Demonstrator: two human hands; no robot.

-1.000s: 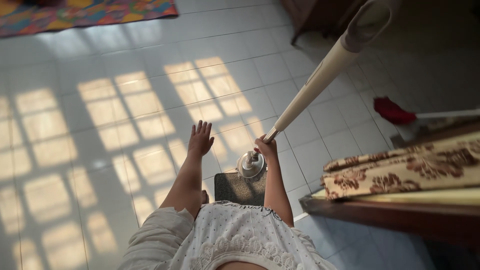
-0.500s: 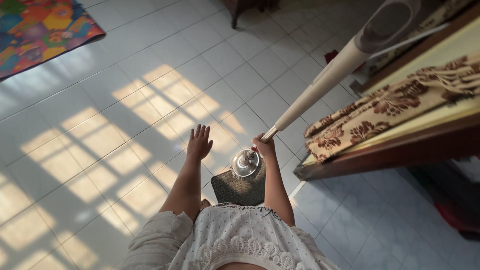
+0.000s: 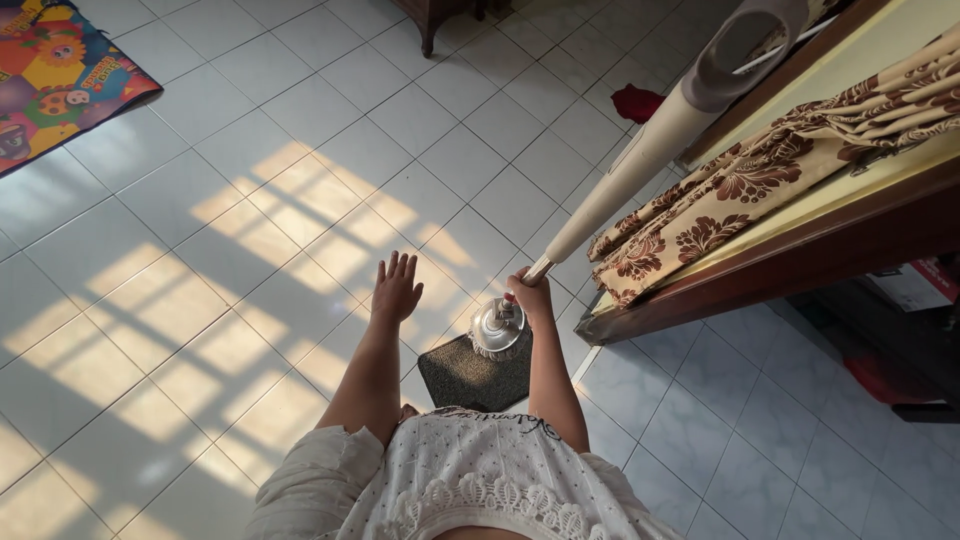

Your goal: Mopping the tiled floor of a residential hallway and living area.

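Above the white tiled floor (image 3: 150,250), the right hand (image 3: 530,297) is wrapped around the metal lower part of a cream mop handle (image 3: 640,160), which slants up toward the camera, while its round silver mop head (image 3: 497,328) sits just above a dark grey floor mat (image 3: 470,375). Beside it, the left hand (image 3: 396,290) is held out flat with fingers spread, holding nothing and hovering over the sunlit tiles. To the right stands a wooden bed frame (image 3: 780,270) draped with a brown floral cloth (image 3: 740,190), and a colourful play mat (image 3: 60,70) lies at the far left.
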